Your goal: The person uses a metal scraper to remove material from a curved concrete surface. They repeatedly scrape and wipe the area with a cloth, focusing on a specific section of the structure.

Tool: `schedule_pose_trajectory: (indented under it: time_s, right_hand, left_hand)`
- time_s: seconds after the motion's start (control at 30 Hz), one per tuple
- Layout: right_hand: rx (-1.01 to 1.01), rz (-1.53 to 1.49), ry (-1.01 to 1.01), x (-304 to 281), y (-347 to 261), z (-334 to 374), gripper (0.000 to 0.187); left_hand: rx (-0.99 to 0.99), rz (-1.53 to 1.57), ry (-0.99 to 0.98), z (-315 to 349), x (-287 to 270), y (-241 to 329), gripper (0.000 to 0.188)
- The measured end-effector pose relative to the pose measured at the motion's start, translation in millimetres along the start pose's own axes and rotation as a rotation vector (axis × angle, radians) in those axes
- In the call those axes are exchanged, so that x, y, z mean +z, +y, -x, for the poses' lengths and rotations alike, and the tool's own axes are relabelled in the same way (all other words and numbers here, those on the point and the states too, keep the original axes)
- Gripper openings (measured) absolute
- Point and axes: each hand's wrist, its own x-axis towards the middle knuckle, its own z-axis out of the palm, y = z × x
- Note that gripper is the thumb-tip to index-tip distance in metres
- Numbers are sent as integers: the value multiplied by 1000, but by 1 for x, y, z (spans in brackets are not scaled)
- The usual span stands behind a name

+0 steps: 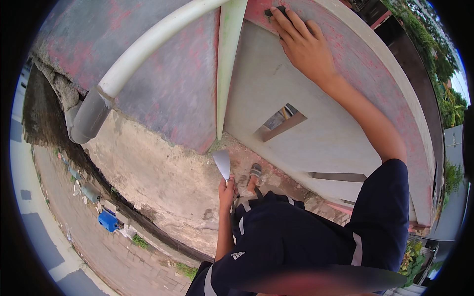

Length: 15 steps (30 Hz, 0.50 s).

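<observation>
From my feed, a grey wall (pixel 395 113) with pinkish patches fills one to three o'clock, pierced by a slanted slot (pixel 281 122) at two; a second patchy wall (pixel 168 89) lies at ten to eleven; worn concrete (pixel 148 167) spreads below it. My right hand (pixel 308 54), at one, bends its fingers over a dark block (pixel 275 11) against the wall; my left hand (pixel 227 191), at six, grips a scraper (pixel 222 163), blade up. A white pipe (pixel 153 42) obstructs eleven; a greenish post (pixel 229 64) stands at twelve; the concrete's edge runs nine to seven, a paved lane (pixel 143 269) beyond.
</observation>
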Motion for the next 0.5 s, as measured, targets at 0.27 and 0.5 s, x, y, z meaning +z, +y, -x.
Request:
schedule_pose_trajectory:
  time_s: [0.27, 0.5]
  right_hand:
    - [-46, -604, 72, -21, 28, 3, 23]
    - [854, -1921, -256, -88, -80, 100, 19]
  left_hand:
    - [158, 25, -233, 19, 28, 73, 21]
    - [491, 114, -431, 61, 69, 163, 24]
